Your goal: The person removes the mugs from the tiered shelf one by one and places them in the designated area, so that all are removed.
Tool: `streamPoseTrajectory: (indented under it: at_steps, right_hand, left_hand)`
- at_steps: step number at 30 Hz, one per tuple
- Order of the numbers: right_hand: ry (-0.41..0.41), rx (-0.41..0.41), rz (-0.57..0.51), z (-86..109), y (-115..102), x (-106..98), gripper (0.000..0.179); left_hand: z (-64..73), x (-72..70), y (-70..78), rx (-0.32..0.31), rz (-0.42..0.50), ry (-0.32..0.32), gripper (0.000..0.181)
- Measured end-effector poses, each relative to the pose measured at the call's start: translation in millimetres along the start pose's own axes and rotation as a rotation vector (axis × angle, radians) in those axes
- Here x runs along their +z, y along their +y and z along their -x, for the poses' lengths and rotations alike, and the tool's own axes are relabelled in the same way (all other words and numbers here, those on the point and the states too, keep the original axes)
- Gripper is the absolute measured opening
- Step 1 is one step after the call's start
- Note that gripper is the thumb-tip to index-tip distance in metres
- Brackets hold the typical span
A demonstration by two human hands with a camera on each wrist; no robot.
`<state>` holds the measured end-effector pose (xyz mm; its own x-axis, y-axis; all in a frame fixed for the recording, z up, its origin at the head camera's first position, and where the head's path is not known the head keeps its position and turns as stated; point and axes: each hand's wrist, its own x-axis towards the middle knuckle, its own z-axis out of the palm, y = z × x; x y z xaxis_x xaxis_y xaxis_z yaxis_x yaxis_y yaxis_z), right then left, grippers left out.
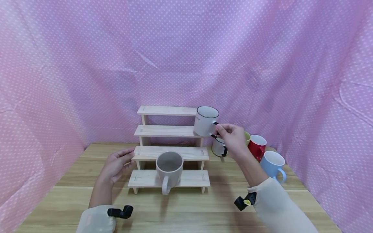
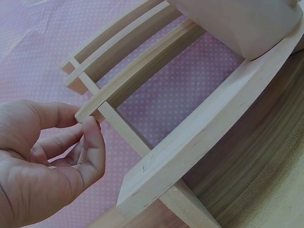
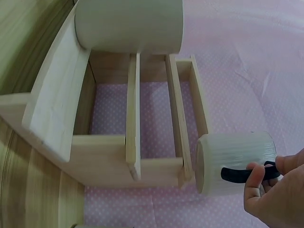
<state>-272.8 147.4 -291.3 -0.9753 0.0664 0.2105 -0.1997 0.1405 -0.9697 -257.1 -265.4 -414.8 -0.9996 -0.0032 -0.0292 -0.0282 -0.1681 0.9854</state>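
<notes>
A four-step wooden shelf rack (image 1: 169, 150) stands on the table. My left hand (image 1: 116, 164) pinches the left end of its second step from the bottom, thumb and finger on the board's edge in the left wrist view. By its black handle, my right hand (image 1: 234, 140) grips a white mug (image 1: 203, 124) with a dark rim. That mug is upright at the right end of the upper steps; the right wrist view shows its base close to the rack's edge and ribbed sides (image 3: 237, 149). A beige-grey mug (image 1: 175, 177) sits on the lowest step, handle toward me.
Right of the rack, a smaller white mug (image 1: 218, 149) with a black handle, a partly hidden green mug (image 1: 247, 138), a red mug (image 1: 255, 150) and a light blue mug (image 1: 269, 165) stand on the wooden table (image 1: 186, 212). A pink dotted curtain (image 1: 175, 64) hangs behind.
</notes>
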Motion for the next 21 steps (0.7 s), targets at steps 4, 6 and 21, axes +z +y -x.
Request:
streamPoseTrajectory:
  at_steps: [4,6,21]
  right_hand:
    - [0.032,0.004,0.013,0.1,5,-15,0.028]
    - [0.044,-0.003,0.030,0.4,9,-23,0.029]
    - [0.121,0.019,0.027,13.2,34,-81,0.035]
  left_hand:
    - [0.8,0.0,0.6,-0.001,-0.003,-0.001,0.053]
    - [0.9,0.5,1.1,-0.001,0.002,-0.001,0.052]
    - [-0.4,-0.7,-0.3,-0.003,-0.010,0.012,0.050]
